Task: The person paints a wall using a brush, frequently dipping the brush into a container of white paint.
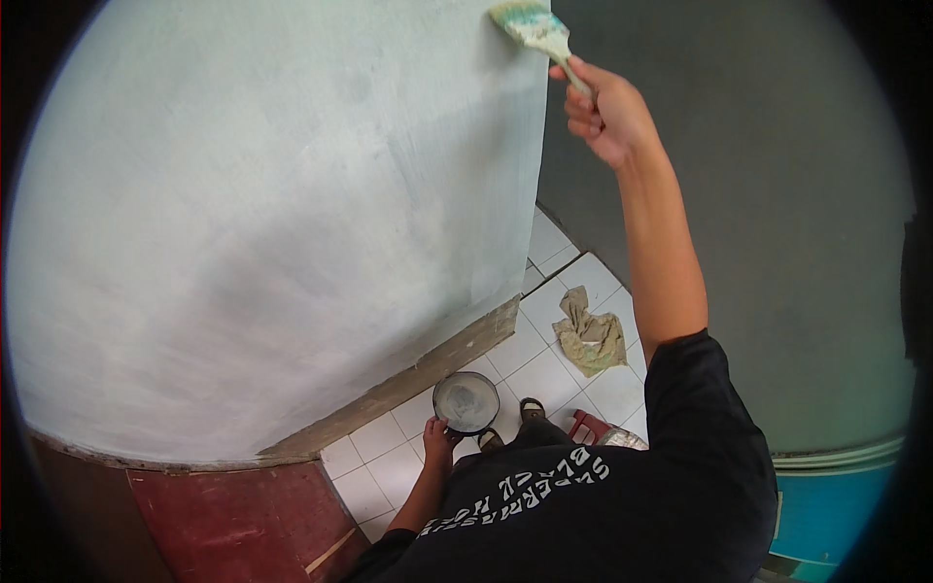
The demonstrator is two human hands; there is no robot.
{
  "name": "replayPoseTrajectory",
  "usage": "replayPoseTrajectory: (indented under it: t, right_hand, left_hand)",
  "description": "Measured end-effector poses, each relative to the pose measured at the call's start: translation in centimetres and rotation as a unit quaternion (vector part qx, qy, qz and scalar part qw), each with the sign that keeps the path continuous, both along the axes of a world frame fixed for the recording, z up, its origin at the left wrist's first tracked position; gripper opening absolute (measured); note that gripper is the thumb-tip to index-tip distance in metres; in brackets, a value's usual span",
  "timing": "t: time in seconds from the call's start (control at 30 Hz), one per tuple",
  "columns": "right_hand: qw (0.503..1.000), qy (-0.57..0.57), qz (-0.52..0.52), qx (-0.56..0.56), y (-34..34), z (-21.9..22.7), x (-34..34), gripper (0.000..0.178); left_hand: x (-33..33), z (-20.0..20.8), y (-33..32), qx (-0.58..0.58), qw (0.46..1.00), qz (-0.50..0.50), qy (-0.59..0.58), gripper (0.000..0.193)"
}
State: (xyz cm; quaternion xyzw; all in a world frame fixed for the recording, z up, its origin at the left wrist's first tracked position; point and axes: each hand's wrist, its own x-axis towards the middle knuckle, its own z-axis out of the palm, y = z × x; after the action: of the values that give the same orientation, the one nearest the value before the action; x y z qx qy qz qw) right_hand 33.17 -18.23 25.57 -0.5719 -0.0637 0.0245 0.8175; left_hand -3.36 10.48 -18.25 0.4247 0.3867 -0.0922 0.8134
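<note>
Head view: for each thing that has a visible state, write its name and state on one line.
Wall, patchy, white with greyer areas
Brush, smeared white and teal
Round container, open, pale material inside
Cloth, crumpled, stained
Right hand, closed around the brush handle
Left hand, gripping the container's edge

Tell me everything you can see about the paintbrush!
The paintbrush is wide and flat, with pale bristles stained green and a whitish, paint-smeared middle that narrows into a light handle. The right hand grips that handle. The brush slants, bristles toward the picture's upper left, near the right edge of the pale wall. I can't tell whether the bristles touch it.
</note>
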Motion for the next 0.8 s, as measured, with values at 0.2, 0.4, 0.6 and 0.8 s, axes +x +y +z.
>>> replayPoseTrajectory:
  t: [0.2,0.4,0.6,0.8]
  right_hand:
    - [0.999,0.034,-0.016,0.005,0.1,-7.1,0.1,0.026]
    - [0.975,0.218,-0.035,0.01,0.8,-27.2,-3.7,0.026]
    - [0.907,0.417,-0.045,-0.044,1.8,-43.6,-7.0,0.025]
    - [0.862,0.489,-0.095,-0.09,2.7,-54.0,-5.4,0.022]
  left_hand:
    - [0.4,-0.4,0.1,0.007,1.0,0.008,0.002,0.031]
    - [-1.3,-1.1,1.3,0.026,0.999,0.006,0.032,0.032]
    - [-3.5,-0.7,2.0,0.059,0.995,-0.019,0.073,0.031]
    - [-4.7,-0.3,1.9,0.075,0.991,-0.013,0.109,0.03]
